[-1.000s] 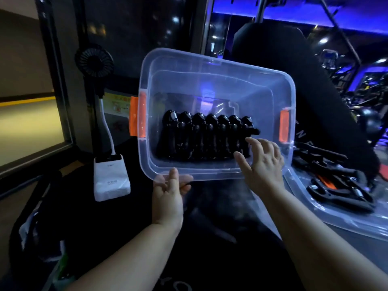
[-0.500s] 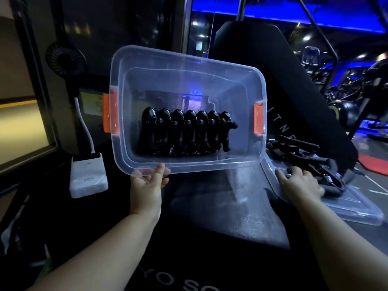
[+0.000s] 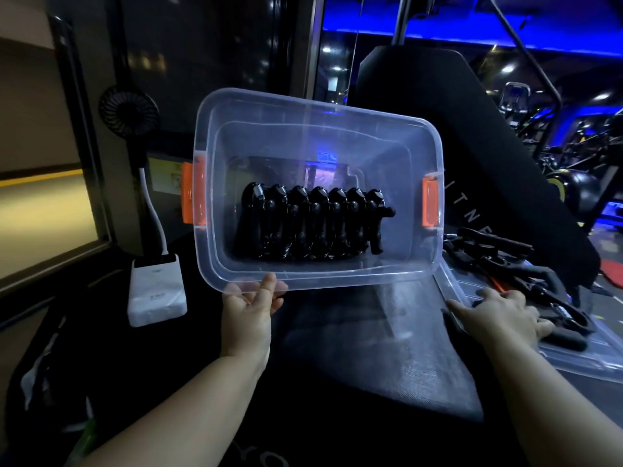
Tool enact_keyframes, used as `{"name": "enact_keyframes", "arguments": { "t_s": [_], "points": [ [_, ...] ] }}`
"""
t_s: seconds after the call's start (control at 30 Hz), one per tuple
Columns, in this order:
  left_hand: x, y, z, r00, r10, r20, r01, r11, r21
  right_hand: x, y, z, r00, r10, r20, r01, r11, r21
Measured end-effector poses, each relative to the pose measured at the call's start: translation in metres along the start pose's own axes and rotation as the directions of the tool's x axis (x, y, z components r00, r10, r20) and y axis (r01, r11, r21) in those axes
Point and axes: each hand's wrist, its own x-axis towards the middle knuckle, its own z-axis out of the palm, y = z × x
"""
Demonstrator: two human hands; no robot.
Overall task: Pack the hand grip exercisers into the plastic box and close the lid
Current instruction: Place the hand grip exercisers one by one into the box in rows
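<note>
A clear plastic box (image 3: 424, 136) with orange side latches is tilted toward me, its open top facing the camera. Several black hand grip exercisers (image 3: 313, 224) stand in a row inside it. My left hand (image 3: 251, 310) grips the box's near rim, thumb over the edge. To the right, the clear lid (image 3: 573, 362) lies flat with more black exercisers (image 3: 505, 261) piled on it. My right hand (image 3: 502, 315) lies on that pile, fingers curled over one exerciser's black handle.
A white power bank (image 3: 156, 291) with a cable and a small black fan (image 3: 129, 111) stands at the left. A black padded bench back (image 3: 438, 106) rises behind the box. Everything rests on a black padded surface (image 3: 354, 382). Gym machines fill the far right.
My right hand left the box's front rim and moved right onto the exercisers on the lid. The left hand kept its grip on the tilted box.
</note>
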Motion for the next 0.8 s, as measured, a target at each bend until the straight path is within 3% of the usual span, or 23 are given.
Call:
{"name": "enact_keyframes", "arguments": {
  "t_s": [0.27, 0.43, 0.73, 0.8],
  "points": [
    [0.002, -0.002, -0.002, 1.000, 0.012, 0.021, -0.012, 1.000, 0.007, 0.004, 0.000, -0.001, 0.996, -0.043, 0.084, 0.044, 0.999, -0.012],
    [0.002, -0.003, -0.002, 1.000, 0.010, 0.017, -0.011, 1.000, 0.011, 0.000, 0.001, -0.001, 1.000, -0.012, 0.009, 0.011, 0.999, 0.039],
    [0.000, -0.002, 0.000, 1.000, 0.016, 0.009, -0.016, 1.000, 0.010, -0.010, -0.001, -0.004, 0.983, -0.103, -0.151, 0.140, 0.957, 0.256],
    [0.000, -0.001, 0.000, 1.000, 0.018, 0.011, -0.019, 1.000, 0.006, -0.015, -0.002, -0.003, 0.973, -0.160, -0.168, 0.195, 0.955, 0.223]
  ]
}}
